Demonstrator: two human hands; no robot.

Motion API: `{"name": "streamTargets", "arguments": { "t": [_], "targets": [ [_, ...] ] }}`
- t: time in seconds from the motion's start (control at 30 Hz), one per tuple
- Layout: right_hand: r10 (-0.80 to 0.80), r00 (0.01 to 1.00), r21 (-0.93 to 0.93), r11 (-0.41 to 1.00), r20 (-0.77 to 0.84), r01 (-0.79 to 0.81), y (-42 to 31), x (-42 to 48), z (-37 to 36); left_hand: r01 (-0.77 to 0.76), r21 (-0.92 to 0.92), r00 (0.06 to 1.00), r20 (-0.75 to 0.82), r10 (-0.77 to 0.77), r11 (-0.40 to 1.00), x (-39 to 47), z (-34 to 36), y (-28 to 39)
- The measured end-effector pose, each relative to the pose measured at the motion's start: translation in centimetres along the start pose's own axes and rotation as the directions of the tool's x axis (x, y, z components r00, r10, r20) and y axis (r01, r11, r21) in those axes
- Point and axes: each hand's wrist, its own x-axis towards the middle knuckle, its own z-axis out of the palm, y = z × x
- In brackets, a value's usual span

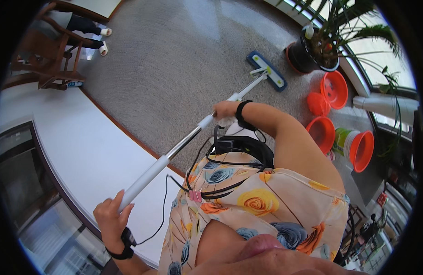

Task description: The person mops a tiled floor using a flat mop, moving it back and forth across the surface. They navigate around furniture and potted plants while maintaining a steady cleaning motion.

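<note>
A flat mop with a blue pad [267, 70] rests on the speckled grey floor. Its white and metal pole [184, 146] slants from the head down to the lower left. Around the upper grip end of the pole closes my left hand [111, 215], near the white wall. Lower on the same pole, my right hand [226, 110] is wrapped around it in front of my waist. Black bands sit on both wrists, and a cable runs from the left one.
A potted palm [313, 51] stands beyond the mop head. Right of it are a red basin [334, 90], a red bag [318, 103], another red basin [320, 134] and a red bucket [362, 151]. At the far left, a person [84, 31] sits on a wooden chair [55, 68].
</note>
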Motion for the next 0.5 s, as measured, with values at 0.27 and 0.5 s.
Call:
{"name": "streamTargets", "arguments": {
  "t": [0.27, 0.5],
  "targets": [
    [-0.158, 0.985, -0.271, 0.947, 0.07, 0.171, -6.2, 4.0, -4.9, 0.274, -0.149, 0.959, -0.03, -0.281, 0.95, -4.6, -0.6, 2.4],
    [0.034, 0.982, -0.122, 0.991, -0.186, -0.057, 0.3, 3.4, -9.1, 0.327, -0.303, 0.936, -0.029, -0.351, 0.895, 3.5, 4.8, 8.5]
  ]
}}
